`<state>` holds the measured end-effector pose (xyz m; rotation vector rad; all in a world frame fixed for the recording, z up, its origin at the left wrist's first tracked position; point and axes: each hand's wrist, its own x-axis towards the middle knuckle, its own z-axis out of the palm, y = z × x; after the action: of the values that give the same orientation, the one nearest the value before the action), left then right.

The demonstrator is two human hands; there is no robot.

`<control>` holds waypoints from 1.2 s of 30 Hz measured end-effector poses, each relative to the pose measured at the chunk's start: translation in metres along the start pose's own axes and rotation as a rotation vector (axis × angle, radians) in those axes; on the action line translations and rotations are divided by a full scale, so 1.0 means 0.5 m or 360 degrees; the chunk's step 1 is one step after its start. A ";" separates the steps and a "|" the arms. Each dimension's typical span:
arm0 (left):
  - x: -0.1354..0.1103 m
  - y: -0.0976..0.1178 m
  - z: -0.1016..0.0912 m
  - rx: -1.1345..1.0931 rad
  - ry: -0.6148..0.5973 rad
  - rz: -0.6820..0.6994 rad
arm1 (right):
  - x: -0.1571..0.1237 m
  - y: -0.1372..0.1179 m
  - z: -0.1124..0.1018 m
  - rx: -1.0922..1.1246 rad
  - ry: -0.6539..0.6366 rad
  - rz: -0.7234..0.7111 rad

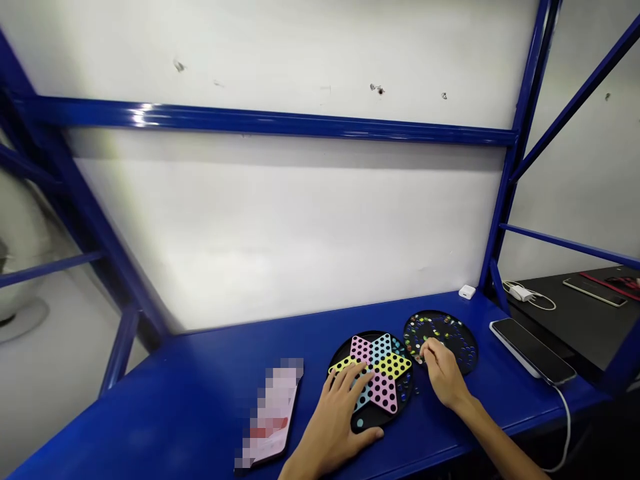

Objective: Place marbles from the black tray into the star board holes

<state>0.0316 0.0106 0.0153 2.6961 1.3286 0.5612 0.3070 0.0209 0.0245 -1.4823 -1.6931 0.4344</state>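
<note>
A star-shaped Chinese checkers board (385, 392) in pink, blue and yellow, full of dark holes, sits in a round black tray (371, 425). My left hand (336, 417) lies over its left side, fingers spread and touching the star. Blue marbles (404, 396) rest in the tray beside the star's right points. To the right is a second round black tray (467, 363) with many loose coloured marbles (453, 323). My right hand (443, 373) is over its near left edge, fingers pinched together; whatever is between the fingertips is hidden.
A phone (273, 417) with a blurred screen lies left of my left hand. Another phone (533, 350) with a white cable (567, 427) lies at the right edge. A small white case (467, 292) sits by the wall. Blue frame posts (505, 180) rise at both sides.
</note>
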 end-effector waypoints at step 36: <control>-0.006 -0.022 0.016 0.0110 0.0120 0.0140 | -0.061 -0.070 0.081 -0.0524 -0.0372 -0.0509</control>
<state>0.0245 0.0159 0.0046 2.8274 1.2744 0.6429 0.2523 -0.0057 0.0146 -1.3885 -2.2294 0.1640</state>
